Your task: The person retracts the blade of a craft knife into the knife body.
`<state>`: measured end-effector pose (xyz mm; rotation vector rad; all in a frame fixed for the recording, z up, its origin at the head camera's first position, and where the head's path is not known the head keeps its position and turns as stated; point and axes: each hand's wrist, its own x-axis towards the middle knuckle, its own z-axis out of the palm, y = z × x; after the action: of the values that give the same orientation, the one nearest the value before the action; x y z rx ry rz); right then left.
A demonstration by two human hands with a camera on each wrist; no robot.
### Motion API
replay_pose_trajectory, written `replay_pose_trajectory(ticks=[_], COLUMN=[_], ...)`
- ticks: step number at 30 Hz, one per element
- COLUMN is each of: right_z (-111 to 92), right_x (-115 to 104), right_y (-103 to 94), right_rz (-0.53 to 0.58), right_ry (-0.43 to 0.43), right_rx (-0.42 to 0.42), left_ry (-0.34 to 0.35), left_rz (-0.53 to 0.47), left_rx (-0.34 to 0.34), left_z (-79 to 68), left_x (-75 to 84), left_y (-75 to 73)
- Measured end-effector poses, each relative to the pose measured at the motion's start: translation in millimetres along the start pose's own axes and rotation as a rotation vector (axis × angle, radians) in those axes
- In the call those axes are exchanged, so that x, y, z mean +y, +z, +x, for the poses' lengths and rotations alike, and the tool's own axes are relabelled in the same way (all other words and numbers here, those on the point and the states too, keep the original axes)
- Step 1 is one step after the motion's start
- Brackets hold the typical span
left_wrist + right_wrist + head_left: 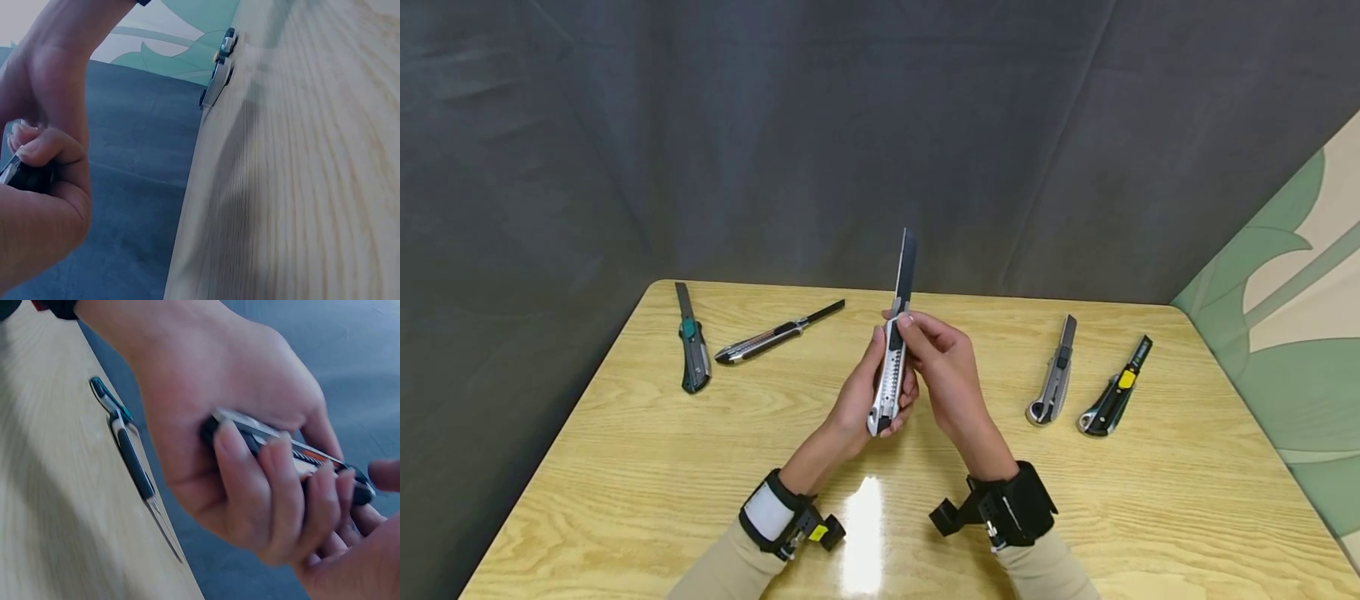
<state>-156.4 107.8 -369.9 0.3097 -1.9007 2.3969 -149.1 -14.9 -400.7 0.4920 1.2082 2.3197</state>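
Knife point(891, 371): raised over the table point(625, 467), gripped in both hands, blade point(906, 265) out toward 12 o'clock.
Left hand point(852, 404): closed, fingers curled round the handle.
Right hand point(951, 367): closed, thumb and fingers pinching it near the blade's base.
9 o'clock of it: slim knife point(775, 335), then green knife point(693, 348), both on the table.
3 o'clock: grey knife point(1058, 371), then yellow knife point(1116, 388).

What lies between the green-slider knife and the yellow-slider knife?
In the head view, left to right: a silver-and-black knife, a raised knife held in the left hand and right hand, then a grey knife.
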Motion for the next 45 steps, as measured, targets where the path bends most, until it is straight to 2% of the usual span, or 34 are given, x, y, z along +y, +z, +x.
replay_pose_trajectory(ticks=[4,17,28,45], right_z=[-0.9,-1.1,-2.6,-3.6], right_x=[1.2,3.9,3.8,2.4], right_y=[3.6,6.2,6.6,7.4], right_rz=[0.005,0.012,0.003,0.008], right_ry=[-0.006,-0.035,-0.033,-0.052], right_rx=[0.039,0.064,0.061,0.039], left_ry=[0.01,0.015,0.012,0.044], left_rz=[0.0,-0.003,0.013,0.006], left_rx=[0.011,0.036,0.046,0.058], left_z=[0.3,0.2,-0.6,-2.3], left_x=[-1.4,-3.0,-4.3,-5.5], left_y=[2.1,1.6,1.4,2.7])
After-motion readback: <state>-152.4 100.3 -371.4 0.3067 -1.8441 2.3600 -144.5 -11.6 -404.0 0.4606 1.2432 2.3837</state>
